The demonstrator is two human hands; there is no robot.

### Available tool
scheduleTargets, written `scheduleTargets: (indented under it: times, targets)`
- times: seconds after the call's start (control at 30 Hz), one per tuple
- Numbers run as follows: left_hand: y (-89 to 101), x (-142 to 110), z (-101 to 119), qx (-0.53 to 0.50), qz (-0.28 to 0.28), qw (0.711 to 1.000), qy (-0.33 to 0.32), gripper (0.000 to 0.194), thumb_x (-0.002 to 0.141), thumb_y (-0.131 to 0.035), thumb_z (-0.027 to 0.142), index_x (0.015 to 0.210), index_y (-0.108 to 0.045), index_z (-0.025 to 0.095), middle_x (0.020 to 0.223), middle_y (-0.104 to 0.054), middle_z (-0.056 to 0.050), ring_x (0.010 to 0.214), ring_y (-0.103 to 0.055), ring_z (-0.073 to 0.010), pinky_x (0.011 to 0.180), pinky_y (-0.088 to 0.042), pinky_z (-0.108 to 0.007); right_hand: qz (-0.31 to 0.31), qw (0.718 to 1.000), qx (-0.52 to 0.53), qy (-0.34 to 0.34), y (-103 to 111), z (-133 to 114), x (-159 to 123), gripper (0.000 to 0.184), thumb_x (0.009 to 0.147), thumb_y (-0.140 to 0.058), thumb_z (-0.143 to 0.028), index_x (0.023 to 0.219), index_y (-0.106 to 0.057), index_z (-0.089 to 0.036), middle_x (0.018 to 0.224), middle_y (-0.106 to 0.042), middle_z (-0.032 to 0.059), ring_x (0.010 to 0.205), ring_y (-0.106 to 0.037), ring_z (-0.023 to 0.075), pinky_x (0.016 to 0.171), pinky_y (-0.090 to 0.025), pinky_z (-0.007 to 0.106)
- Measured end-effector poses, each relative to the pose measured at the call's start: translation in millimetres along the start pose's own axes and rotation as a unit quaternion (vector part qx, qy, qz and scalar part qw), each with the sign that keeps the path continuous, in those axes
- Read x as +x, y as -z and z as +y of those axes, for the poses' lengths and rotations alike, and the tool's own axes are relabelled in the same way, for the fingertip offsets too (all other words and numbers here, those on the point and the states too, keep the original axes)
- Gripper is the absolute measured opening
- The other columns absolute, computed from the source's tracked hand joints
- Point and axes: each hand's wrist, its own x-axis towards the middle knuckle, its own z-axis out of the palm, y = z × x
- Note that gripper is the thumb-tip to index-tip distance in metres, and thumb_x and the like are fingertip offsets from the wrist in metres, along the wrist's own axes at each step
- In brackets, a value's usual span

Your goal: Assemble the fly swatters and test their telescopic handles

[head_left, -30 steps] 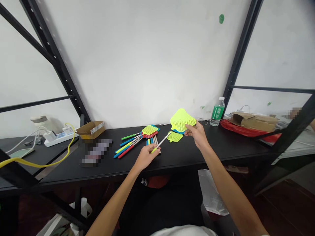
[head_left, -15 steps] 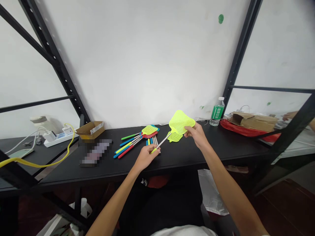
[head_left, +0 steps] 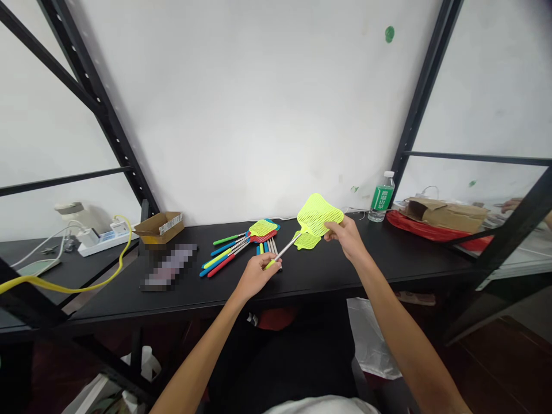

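Observation:
A yellow-green fly swatter (head_left: pixel 317 214) with a perforated head and a thin metal rod is held tilted over the black table. My left hand (head_left: pixel 257 273) is closed around its handle. At the right edge of the head, my right hand (head_left: pixel 345 234) pinches the plastic between thumb and fingers. Beneath it lies a second yellow-green swatter head (head_left: pixel 307 241). Several metal rods with blue and yellow ends (head_left: pixel 271 246) rest just behind my left hand. To the left a fanned pile of assembled fly swatters (head_left: pixel 235 250) shows red, blue, green and yellow handles.
An open cardboard box (head_left: pixel 160 227) and a pixelated flat object (head_left: pixel 170 267) are on the left of the black table (head_left: pixel 379 261). A water bottle (head_left: pixel 382 196) stands at the back right, near cardboard (head_left: pixel 446 215) on a red bag (head_left: pixel 425 231). Black metal posts frame both sides.
Almost nothing differs. The view has shifted very slightly; both hands keep the same hold on the yellow-green fly swatter.

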Motion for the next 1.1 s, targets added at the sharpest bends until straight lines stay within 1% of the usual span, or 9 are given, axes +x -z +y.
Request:
scheduleTargets:
  times: [0.2,0.5,0.67,0.87,1.0,1.1]
  targets:
    - [0.1,0.2,-1.5,0.000,0.000,1.000,0.002,0.034,0.084,-0.061,0.047,0.093,-0.070,0.016,0.073,-0.062,-0.002,0.063,-0.051,-0.0139,0.058,-0.038,-0.024,-0.003,1.000,0.003,-0.002,1.2,2.2,0.8,0.023,0.071,-0.072,-0.034,0.084,-0.061,-0.018,0.069,-0.064,-0.0001,0.050,-0.056,0.0123,0.048,-0.045,0.026]
    - [0.2,0.2,-2.7,0.017,0.000,1.000,-0.006,0.030,0.086,-0.061,0.045,0.092,-0.070,0.017,0.070,-0.062,-0.001,0.061,-0.049,-0.0128,0.058,-0.037,-0.024,0.000,1.000,-0.008,0.001,1.6,2.5,1.8,0.019,0.071,-0.069,-0.029,0.084,-0.062,-0.018,0.064,-0.062,-0.0010,0.049,-0.056,0.0129,0.047,-0.045,0.026]
    - [-0.1,0.8,-1.3,0.009,-0.001,1.000,0.000,0.031,0.085,-0.061,0.046,0.093,-0.070,0.017,0.073,-0.063,-0.001,0.062,-0.049,-0.0128,0.059,-0.038,-0.024,0.004,1.000,-0.020,-0.001,0.6,1.3,1.1,0.019,0.071,-0.070,-0.030,0.083,-0.061,-0.018,0.063,-0.061,-0.0015,0.050,-0.056,0.0132,0.048,-0.045,0.026]
    - [0.4,0.6,0.9,0.004,-0.016,1.000,0.006,0.030,0.087,-0.060,0.044,0.093,-0.068,0.016,0.068,-0.056,0.001,0.059,-0.045,-0.0114,0.058,-0.035,-0.023,0.005,1.000,-0.015,-0.003,-1.7,-0.3,-0.1,0.019,0.070,-0.069,-0.029,0.082,-0.060,-0.018,0.062,-0.060,-0.0018,0.050,-0.056,0.0129,0.047,-0.045,0.025]
    - [1.1,0.1,2.4,-0.002,-0.026,1.000,0.008,0.031,0.087,-0.060,0.044,0.093,-0.068,0.015,0.066,-0.055,0.002,0.059,-0.046,-0.0111,0.059,-0.036,-0.024,0.002,1.000,-0.013,-0.011,-1.4,-0.3,-0.1,0.019,0.070,-0.069,-0.029,0.082,-0.060,-0.017,0.064,-0.061,-0.0012,0.049,-0.056,0.0121,0.046,-0.044,0.025]
    - [1.5,-0.6,3.6,-0.002,-0.027,1.000,0.005,0.032,0.088,-0.059,0.045,0.093,-0.069,0.015,0.059,-0.052,0.002,0.056,-0.046,-0.0114,0.058,-0.035,-0.024,-0.001,1.000,-0.013,-0.011,-0.2,1.1,0.4,0.019,0.071,-0.069,-0.028,0.083,-0.060,-0.017,0.063,-0.061,-0.0012,0.049,-0.057,0.0123,0.047,-0.045,0.025]
